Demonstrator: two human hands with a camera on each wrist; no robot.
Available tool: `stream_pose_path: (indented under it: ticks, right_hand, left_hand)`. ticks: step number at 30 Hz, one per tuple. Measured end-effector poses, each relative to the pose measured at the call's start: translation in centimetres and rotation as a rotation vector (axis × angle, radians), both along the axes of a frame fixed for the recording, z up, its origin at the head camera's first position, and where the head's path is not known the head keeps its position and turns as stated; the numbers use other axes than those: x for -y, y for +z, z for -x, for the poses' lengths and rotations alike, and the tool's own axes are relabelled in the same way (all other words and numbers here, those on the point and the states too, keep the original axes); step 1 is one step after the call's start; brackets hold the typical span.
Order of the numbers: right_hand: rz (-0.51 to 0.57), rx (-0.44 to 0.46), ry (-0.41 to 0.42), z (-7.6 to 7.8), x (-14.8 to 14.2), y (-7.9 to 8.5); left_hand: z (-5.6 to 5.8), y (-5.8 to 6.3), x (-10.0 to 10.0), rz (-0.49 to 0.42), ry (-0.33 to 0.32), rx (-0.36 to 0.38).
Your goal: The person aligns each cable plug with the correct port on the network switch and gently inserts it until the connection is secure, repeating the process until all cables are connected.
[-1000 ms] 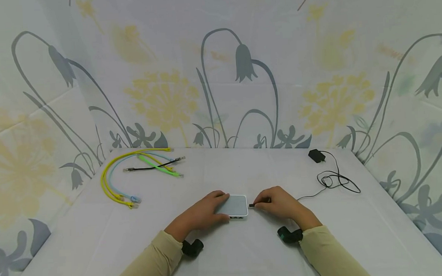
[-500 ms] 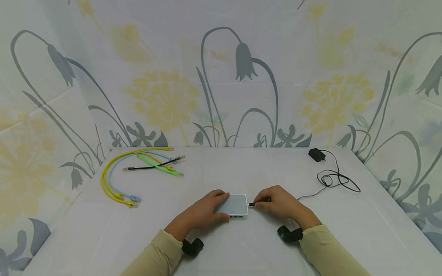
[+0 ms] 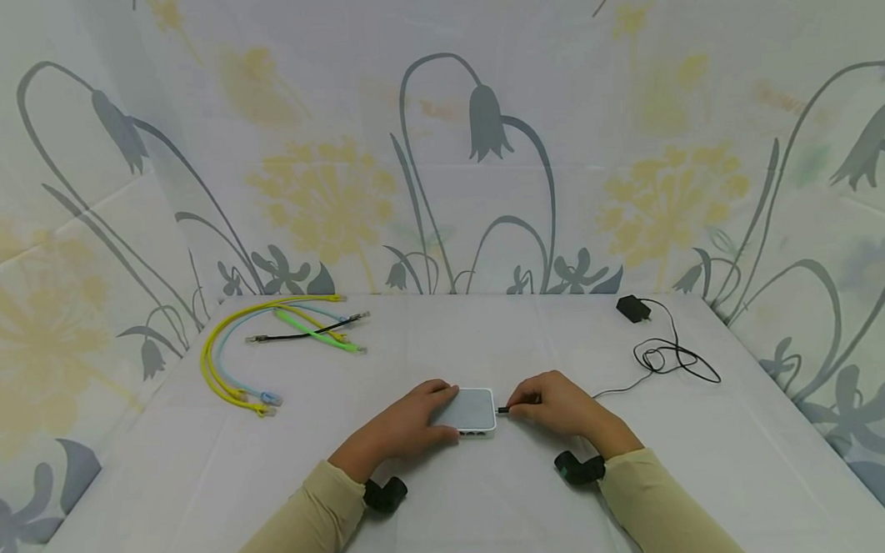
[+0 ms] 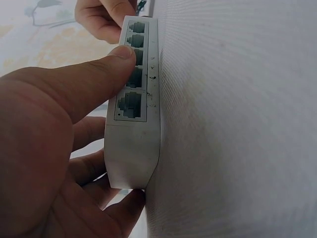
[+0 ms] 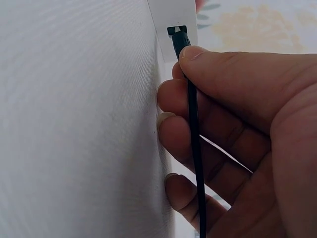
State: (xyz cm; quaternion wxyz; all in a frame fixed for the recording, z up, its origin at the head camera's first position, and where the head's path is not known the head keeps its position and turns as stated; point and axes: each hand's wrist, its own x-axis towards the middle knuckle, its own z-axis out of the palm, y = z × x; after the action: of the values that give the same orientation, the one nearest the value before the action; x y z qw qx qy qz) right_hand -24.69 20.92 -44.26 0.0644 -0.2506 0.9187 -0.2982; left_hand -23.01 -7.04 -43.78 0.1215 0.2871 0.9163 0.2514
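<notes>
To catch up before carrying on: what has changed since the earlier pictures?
Nothing visibly changed in the head view: no hold taken or let go. The left hand still holds the box, the right hand still pinches the plug; loose cables and adapter lie as before.

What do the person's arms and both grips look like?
Left grip and right grip: bare hands, no gloves. Left sleeve and right sleeve: plain beige, long, creased. Left camera and right camera: small, black, rounded, worn just past the sleeve ends; the right one shows a small green mark.
</notes>
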Motion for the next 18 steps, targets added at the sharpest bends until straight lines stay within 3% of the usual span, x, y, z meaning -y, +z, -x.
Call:
stream_pose_path:
  ticks: [18]
  right_hand:
    - [0.019,-0.014,-0.022,-0.10,0.12,0.03]
  left_hand:
    - [-0.11,0.27,-0.02,0.001,0.001,0.008]
